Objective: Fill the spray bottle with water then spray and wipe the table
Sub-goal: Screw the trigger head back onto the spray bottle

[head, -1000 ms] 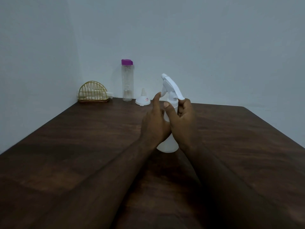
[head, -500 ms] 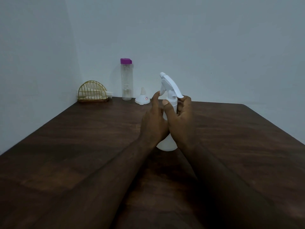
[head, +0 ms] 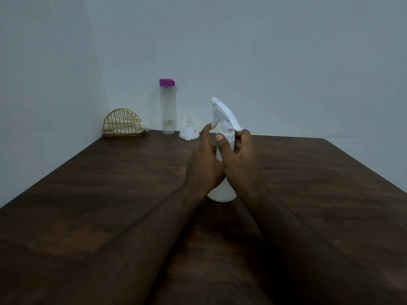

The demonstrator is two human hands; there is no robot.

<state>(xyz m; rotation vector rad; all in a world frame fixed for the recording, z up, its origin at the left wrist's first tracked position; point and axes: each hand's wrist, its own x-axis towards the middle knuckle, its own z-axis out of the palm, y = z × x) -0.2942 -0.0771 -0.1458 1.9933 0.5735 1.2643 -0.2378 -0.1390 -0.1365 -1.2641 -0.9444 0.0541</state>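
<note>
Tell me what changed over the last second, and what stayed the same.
Almost nothing. Both hands remain on the spray bottle, which stands upright on the table: the left hand holds its body, the right hand grips the neck below the sprayer head. The fingers shifted only slightly; nothing was let go. The water bottle, funnel and wire holder stayed put.

A dome-shaped gold wire holder (head: 122, 124) on a dark wooden base sits in the far left corner of the table, with pale folded cloth or paper inside it and poking out at its right. Two plain pale blue-grey walls (head: 264, 51) meet behind that corner and run along the table's far and left edges.
</note>
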